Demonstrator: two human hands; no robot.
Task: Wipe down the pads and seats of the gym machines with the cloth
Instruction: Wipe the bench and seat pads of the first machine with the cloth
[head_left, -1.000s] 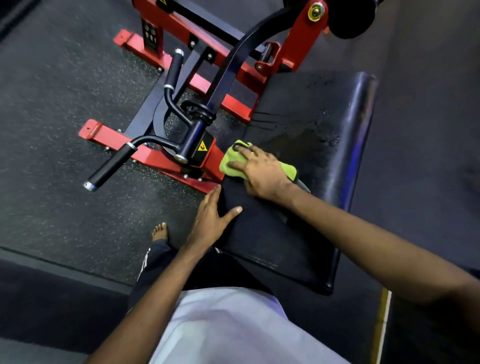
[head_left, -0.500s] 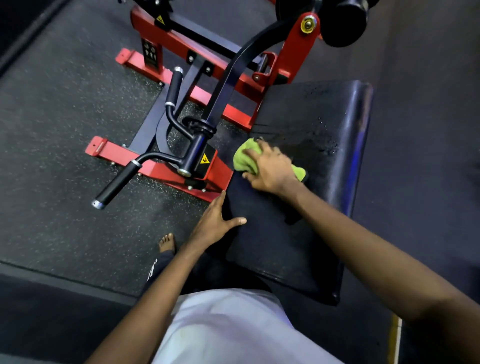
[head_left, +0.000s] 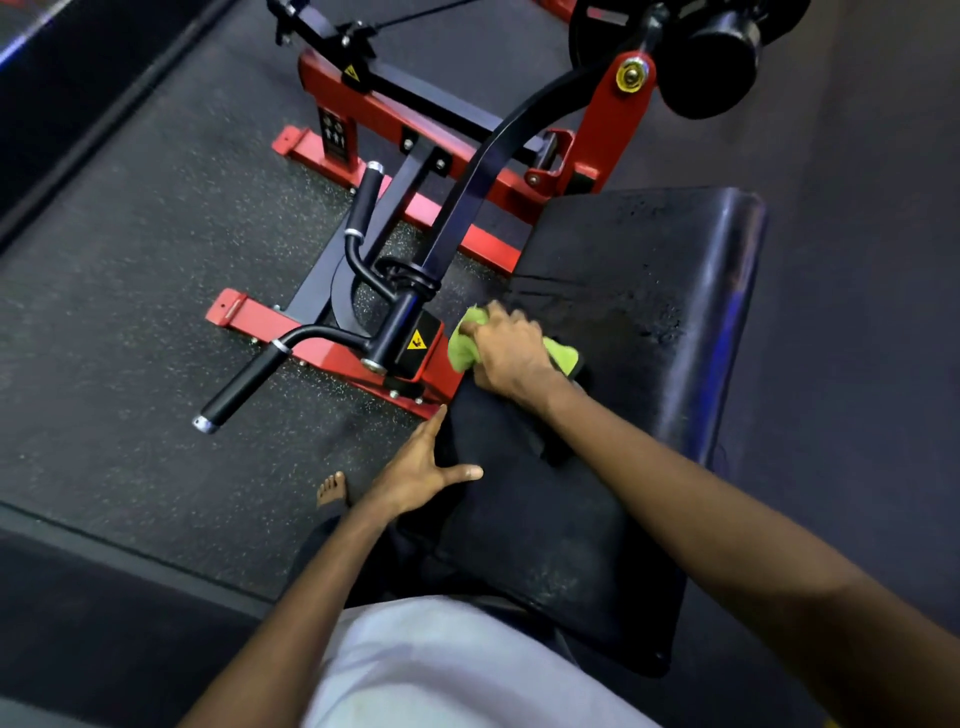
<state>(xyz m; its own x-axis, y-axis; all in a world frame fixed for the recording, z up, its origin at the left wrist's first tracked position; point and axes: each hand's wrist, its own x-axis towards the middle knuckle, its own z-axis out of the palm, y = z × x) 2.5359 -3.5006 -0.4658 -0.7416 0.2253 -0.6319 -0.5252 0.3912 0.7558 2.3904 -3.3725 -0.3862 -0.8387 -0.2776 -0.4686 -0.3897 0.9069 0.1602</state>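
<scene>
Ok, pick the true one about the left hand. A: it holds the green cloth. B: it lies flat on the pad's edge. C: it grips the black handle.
B: the left hand lies with straight fingers on the black pad's left edge; the right hand holds the green cloth.

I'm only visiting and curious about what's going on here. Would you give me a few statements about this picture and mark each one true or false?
1. The right hand holds a green cloth against the black pad. True.
2. The left hand grips the black handle. False: it rests on the near edge of the pad with its fingers straight, apart from the handle.
3. The machine's frame is blue. False: the frame is red.
4. A bare foot stands on the floor. True.
</scene>
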